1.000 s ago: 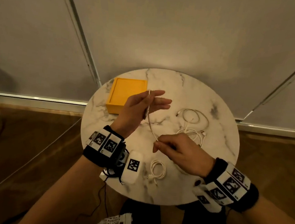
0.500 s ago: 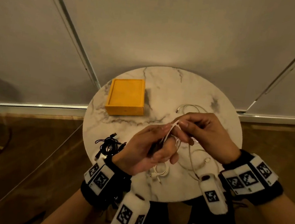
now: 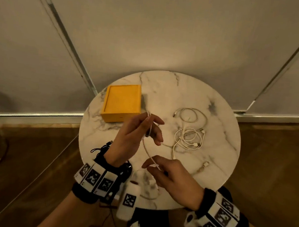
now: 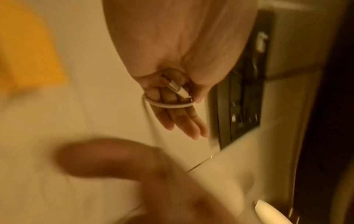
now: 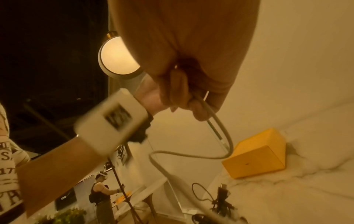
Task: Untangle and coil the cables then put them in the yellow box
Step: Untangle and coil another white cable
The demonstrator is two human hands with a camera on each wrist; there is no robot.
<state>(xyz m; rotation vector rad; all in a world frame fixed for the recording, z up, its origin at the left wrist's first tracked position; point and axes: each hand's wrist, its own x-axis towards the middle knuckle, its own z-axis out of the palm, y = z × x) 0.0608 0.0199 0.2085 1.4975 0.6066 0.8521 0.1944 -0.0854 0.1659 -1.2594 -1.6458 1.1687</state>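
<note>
The left hand (image 3: 134, 135) stood upright, fingers straight, a white cable (image 3: 146, 149) looped round them so it served as a form for coiling. Below it, the right hand (image 3: 172, 179) pinched the cable's free length to feed the next turn. The yellow box (image 3: 121, 103) sat on the counter (image 3: 218, 154) just beyond the left hand, ready to receive the coil.
</note>
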